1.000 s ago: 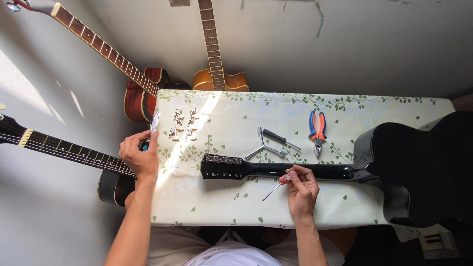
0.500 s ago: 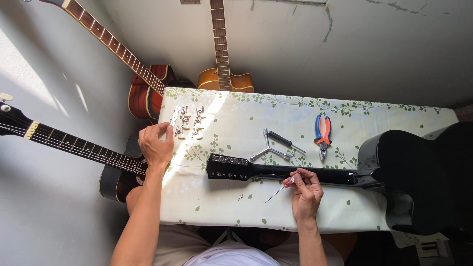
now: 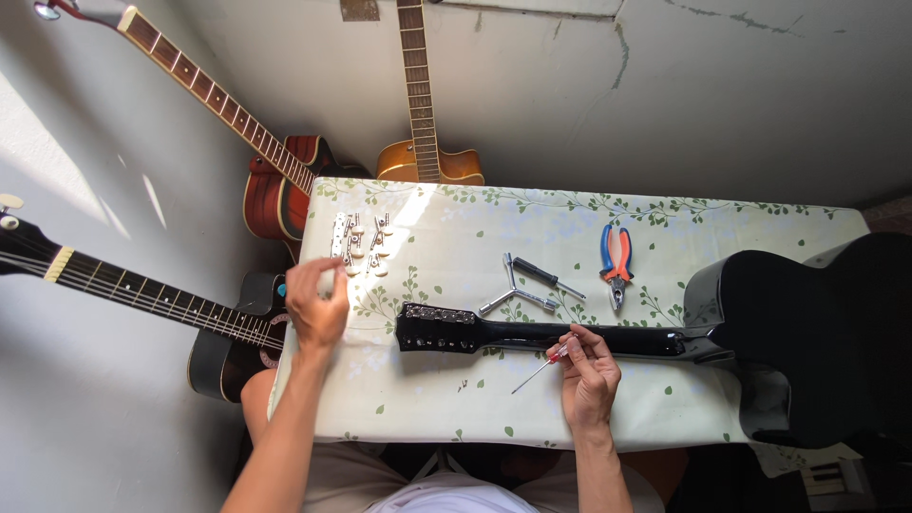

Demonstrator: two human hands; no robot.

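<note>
- Our right hand [image 3: 591,372] is pinched on a thin red-handled screwdriver [image 3: 543,365], beside the neck of the black guitar [image 3: 665,340] lying across the worktop [image 3: 456,399].
- Our left hand [image 3: 317,302] reaches for the tuning pegs [image 3: 359,243], fingers curled; we cannot tell whether it grips one.
- The pegs look small, hard, slippery; best pinched by the buttons.
- The flowered cloth looks smooth. Pliers [image 3: 616,258] lie near; three guitars [image 3: 275,185] lean against the walls.

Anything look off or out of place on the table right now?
The black guitar lies face down with bare tuner holes in its headstock; the tuning machines sit loose near the left hand. The right hand holds a small screwdriver. Nothing spilled or broken.
</note>
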